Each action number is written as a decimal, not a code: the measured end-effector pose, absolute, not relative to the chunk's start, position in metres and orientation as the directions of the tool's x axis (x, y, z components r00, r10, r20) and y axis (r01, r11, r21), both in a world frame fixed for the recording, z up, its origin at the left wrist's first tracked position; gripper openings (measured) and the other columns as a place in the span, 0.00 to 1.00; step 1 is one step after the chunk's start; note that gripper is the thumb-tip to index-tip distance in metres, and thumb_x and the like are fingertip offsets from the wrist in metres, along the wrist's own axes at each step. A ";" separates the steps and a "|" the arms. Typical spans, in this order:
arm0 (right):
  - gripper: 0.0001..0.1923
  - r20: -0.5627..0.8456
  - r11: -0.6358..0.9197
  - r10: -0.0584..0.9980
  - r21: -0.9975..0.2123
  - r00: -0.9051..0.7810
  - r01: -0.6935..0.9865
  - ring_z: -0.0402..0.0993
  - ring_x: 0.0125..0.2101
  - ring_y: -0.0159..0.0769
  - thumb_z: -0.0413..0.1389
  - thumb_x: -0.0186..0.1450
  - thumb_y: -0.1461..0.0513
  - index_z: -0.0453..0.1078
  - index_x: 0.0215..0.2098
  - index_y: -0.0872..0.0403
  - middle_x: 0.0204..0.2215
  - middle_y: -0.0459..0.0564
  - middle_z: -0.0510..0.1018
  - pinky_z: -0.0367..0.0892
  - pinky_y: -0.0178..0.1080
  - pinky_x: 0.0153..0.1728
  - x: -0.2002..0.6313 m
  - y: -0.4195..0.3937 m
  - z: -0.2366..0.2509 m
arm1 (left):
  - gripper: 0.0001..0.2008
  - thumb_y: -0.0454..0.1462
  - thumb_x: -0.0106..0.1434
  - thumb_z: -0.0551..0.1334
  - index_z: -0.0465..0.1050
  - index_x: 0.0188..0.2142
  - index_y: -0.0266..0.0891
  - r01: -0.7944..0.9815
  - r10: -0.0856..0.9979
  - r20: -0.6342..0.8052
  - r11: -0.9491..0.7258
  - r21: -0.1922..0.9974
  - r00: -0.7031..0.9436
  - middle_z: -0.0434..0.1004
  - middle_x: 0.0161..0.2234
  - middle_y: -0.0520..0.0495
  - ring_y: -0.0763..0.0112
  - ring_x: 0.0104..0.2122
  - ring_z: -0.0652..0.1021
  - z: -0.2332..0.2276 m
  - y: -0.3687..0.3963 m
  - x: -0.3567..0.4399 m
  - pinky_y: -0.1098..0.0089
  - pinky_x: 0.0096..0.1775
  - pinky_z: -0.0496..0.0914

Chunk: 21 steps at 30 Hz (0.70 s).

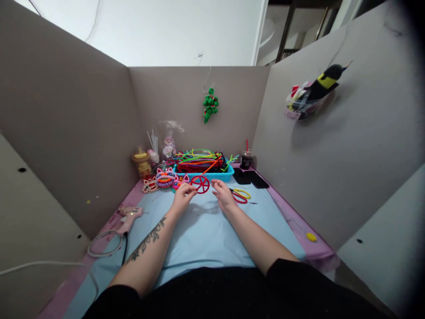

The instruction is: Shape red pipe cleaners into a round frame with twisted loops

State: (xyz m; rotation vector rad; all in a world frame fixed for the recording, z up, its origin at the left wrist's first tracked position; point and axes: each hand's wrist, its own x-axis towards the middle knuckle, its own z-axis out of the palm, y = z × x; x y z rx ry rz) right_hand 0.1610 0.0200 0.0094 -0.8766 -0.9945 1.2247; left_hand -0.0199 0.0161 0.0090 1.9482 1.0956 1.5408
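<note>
A red pipe-cleaner wheel [200, 184], a ring with several spokes, is held upright above the table. My left hand [183, 197] pinches its lower left edge between thumb and fingers. On the other side, my right hand [223, 195] is beside the wheel, apart from its rim, with thumb and fingers parted and nothing visible between them. An orange pipe cleaner [211, 167] shows just above the wheel; I cannot tell whether the two are joined. Scissors with red and yellow handles [241, 196] lie partly hidden behind my right hand.
A blue basket [215, 177] of colourful pipe cleaners stands at the back. Pipe-cleaner animal faces [165, 178] and drink cups [246, 160] flank it. Black pads [250, 177] lie right, a pink glue gun [130, 220] with its cord left. Grey panels [199, 88] enclose the table.
</note>
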 end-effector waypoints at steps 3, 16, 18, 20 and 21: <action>0.15 0.074 0.032 0.994 -0.895 -0.076 -0.445 0.69 0.35 0.33 0.58 0.51 0.57 0.67 0.37 0.50 0.37 0.46 0.74 0.61 0.34 0.32 0.162 0.019 0.012 | 0.06 0.38 0.53 0.62 0.74 0.28 0.38 0.306 0.762 0.636 -0.637 0.707 0.117 0.67 0.29 0.49 0.74 0.28 0.69 0.010 0.015 -0.020 0.71 0.31 0.65; 0.09 -0.035 -0.224 0.945 -0.794 -0.326 -0.566 0.71 0.28 0.31 0.58 0.54 0.61 0.69 0.34 0.53 0.30 0.47 0.77 0.64 0.35 0.30 0.161 0.020 0.002 | 0.07 0.39 0.57 0.57 0.70 0.31 0.37 0.362 0.829 0.518 -0.559 0.746 0.212 0.69 0.35 0.46 0.69 0.37 0.70 0.001 0.022 -0.021 0.71 0.35 0.66; 0.10 -0.058 -0.204 0.959 -0.821 -0.279 -0.533 0.71 0.28 0.31 0.58 0.53 0.60 0.69 0.34 0.53 0.31 0.47 0.77 0.62 0.34 0.28 0.160 0.020 0.002 | 0.08 0.39 0.58 0.55 0.68 0.31 0.37 0.365 0.850 0.491 -0.527 0.768 0.192 0.69 0.34 0.47 0.70 0.36 0.70 -0.001 0.024 -0.022 0.71 0.35 0.66; 0.11 -0.066 -0.144 0.982 -0.867 -0.175 -0.478 0.70 0.29 0.31 0.58 0.52 0.59 0.69 0.34 0.53 0.32 0.47 0.76 0.61 0.33 0.28 0.160 0.022 0.001 | 0.08 0.39 0.59 0.53 0.67 0.31 0.37 0.386 0.880 0.427 -0.475 0.791 0.209 0.70 0.30 0.49 0.71 0.32 0.70 -0.002 0.024 -0.023 0.71 0.35 0.66; 0.12 -0.068 -0.110 0.992 -0.891 -0.109 -0.441 0.69 0.31 0.32 0.58 0.52 0.58 0.69 0.34 0.53 0.33 0.47 0.76 0.60 0.32 0.28 0.161 0.023 0.001 | 0.09 0.39 0.59 0.53 0.67 0.30 0.37 0.408 0.892 0.378 -0.449 0.795 0.246 0.69 0.28 0.50 0.72 0.29 0.70 -0.003 0.023 -0.023 0.71 0.34 0.66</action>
